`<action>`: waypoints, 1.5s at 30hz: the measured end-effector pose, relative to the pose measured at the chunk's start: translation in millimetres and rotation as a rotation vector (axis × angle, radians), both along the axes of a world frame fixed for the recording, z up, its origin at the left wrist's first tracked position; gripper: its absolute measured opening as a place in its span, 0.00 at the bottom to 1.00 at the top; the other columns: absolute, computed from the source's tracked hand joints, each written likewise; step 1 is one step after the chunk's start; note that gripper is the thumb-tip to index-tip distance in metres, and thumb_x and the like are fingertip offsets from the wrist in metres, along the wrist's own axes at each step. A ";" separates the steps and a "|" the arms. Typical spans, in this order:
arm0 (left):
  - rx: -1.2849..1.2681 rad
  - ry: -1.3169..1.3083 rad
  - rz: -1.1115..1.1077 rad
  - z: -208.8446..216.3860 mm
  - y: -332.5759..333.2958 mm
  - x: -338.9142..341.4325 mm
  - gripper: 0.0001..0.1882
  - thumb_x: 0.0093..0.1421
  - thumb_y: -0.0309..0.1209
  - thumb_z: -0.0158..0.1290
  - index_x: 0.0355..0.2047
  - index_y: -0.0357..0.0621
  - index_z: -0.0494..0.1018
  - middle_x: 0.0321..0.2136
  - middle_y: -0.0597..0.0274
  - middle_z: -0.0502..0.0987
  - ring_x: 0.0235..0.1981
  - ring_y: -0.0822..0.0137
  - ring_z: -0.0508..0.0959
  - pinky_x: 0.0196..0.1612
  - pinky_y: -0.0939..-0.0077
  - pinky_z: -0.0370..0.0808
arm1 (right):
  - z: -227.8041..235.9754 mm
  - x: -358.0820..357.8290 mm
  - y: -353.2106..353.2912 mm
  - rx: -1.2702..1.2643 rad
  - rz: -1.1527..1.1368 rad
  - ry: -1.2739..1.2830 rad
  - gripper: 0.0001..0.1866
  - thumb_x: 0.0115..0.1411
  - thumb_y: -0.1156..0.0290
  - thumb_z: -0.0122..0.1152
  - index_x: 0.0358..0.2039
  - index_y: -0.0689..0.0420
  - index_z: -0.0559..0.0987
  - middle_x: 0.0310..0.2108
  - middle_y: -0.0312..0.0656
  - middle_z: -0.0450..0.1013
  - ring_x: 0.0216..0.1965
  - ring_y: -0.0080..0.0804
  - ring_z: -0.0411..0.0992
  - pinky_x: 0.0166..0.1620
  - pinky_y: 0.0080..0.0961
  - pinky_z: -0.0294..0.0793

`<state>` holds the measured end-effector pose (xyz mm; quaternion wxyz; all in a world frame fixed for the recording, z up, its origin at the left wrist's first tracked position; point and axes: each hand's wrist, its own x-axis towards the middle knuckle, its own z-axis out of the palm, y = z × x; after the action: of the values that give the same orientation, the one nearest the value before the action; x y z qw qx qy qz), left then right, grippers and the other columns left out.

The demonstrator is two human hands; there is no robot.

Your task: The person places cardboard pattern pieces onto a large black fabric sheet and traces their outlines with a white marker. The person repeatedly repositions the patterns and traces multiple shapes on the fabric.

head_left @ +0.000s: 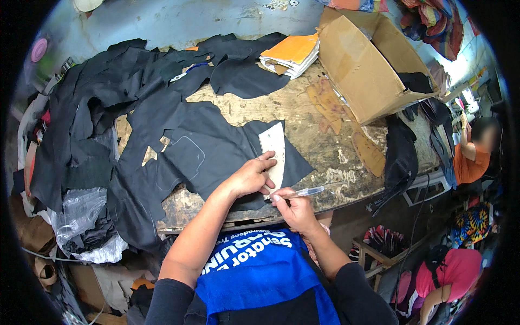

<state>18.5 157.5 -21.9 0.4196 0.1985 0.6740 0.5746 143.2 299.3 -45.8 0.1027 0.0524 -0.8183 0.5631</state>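
Observation:
A pale curved pattern piece [274,140] lies flat on a sheet of black leather [225,138] near the front edge of the worktable. Across its middle and lower part my left hand [250,177] presses down, palm low and fingers spread. My right hand [297,213] pinches a clear-barrelled pen [306,192], its tip beside the lower end of the pattern piece and its back end pointing right. To the left of my left hand, a thin light outline of a rounded shape is drawn on the leather.
More black leather covers the table's left side. Scissors with blue handles [197,66] rest on it. Toward the back stand a paper stack with an orange cover [291,51] and a cardboard box [368,65]. Brown pattern pieces [368,151] lie to the right; other people are beyond.

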 end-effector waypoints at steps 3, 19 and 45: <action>0.001 0.006 0.000 0.0 -0.9 0.2 0.27 0.57 0.14 0.36 0.59 0.25 0.56 0.67 0.53 0.42 0.35 0.64 0.78 0.36 0.72 0.80 | -1.1 -0.7 0.4 0.076 0.011 0.041 0.07 0.61 0.74 0.54 0.33 0.64 0.77 0.24 0.41 0.75 0.26 0.25 0.75 0.29 0.21 0.73; -0.316 0.850 0.026 -10.0 22.3 15.2 0.24 0.52 0.33 0.56 0.47 0.28 0.70 0.58 0.40 0.61 0.41 0.51 0.75 0.46 0.60 0.75 | 17.6 -160.1 46.8 0.536 -0.260 0.200 0.10 0.57 0.71 0.56 0.27 0.67 0.75 0.20 0.56 0.72 0.23 0.50 0.73 0.27 0.35 0.71; 0.102 0.249 1.066 -22.3 -100.1 30.3 0.13 0.57 0.19 0.49 0.43 0.27 0.71 0.31 0.58 0.78 0.27 0.77 0.76 0.32 0.85 0.74 | -23.6 -85.3 43.3 -0.071 -0.261 0.195 0.06 0.59 0.74 0.58 0.28 0.63 0.75 0.23 0.34 0.74 0.24 0.14 0.69 0.29 0.13 0.68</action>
<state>48.7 57.4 -44.1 -0.0229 -0.0838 0.6972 0.7116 58.0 342.6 -69.5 0.2555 -0.0036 -0.7839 0.5659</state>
